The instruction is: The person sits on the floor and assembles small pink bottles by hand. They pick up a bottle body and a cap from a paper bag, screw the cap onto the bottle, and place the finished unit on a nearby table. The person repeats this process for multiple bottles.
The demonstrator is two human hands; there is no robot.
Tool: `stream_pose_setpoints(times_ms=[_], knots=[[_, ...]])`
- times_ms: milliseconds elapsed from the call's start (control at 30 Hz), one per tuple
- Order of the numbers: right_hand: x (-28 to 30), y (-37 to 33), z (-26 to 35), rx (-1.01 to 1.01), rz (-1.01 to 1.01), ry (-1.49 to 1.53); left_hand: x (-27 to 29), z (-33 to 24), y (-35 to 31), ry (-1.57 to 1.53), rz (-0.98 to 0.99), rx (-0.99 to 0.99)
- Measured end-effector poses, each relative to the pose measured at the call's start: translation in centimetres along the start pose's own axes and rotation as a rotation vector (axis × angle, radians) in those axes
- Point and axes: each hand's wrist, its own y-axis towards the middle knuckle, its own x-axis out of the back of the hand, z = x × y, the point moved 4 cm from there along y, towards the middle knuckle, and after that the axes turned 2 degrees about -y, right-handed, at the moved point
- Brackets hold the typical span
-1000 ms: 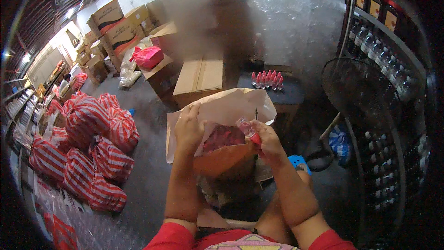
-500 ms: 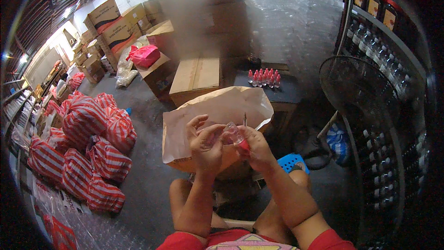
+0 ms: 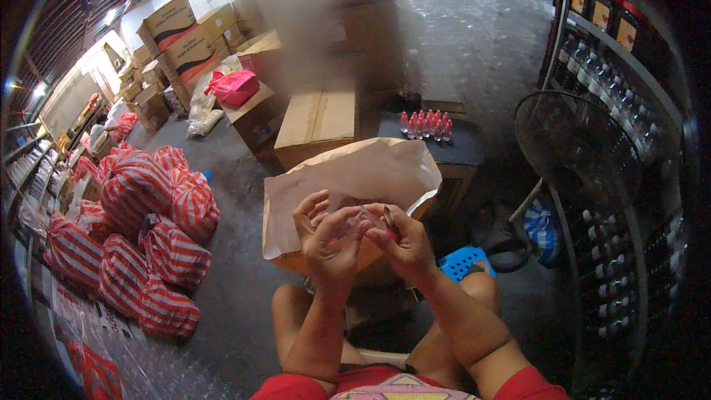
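Observation:
Over a large open brown paper sack (image 3: 326,178), my hands meet at a small clear plastic bottle (image 3: 361,216) with a red cap. The thumb and forefinger of my left hand (image 3: 331,246) are closed on the bottle's clear end, with its other fingers raised and curled. Closed around the red cap end (image 3: 392,235) is my right hand (image 3: 409,246). A slim dark pointed tool (image 3: 388,216) also sticks up between the right fingers; its kind is not clear. Fingers cover most of the bottle. What lies deep in the sack is hidden.
Several red-capped small bottles (image 3: 426,127) stand on a dark surface beyond the sack. A cardboard box (image 3: 315,122) is beside them. Red-and-white striped bundles (image 3: 155,230) pile up at left. At right stand a fan (image 3: 574,133) and bottle shelves (image 3: 615,89). A blue perforated shoe (image 3: 463,261) is below.
My hands have come closer together. My left thumb and forefinger now pinch the bottle's clear end, and less of the bottle and cap shows. The whole view has shifted slightly.

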Motion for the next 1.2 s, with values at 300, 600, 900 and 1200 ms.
stream_pose_setpoints(times_ms=[300, 600, 900, 1200], knots=[[0.0, -0.2, 2.0, 0.429, -0.176, -0.353, 0.5, -0.3, -1.2, 0.132, -0.107, -0.123], [-1.8, -0.5, -1.9, -0.151, -0.076, 0.396, -0.1, 0.3, -2.2, 0.03, -0.102, -0.194], [-1.7, -0.8, -1.9, -0.607, 0.12, 1.119, -0.2, 0.0, -1.7, 0.008, -0.157, -0.114], [-2.0, -0.9, -0.7, -0.658, 0.06, 1.058, 0.6, -0.1, -1.4, 0.071, -0.094, -0.08]])
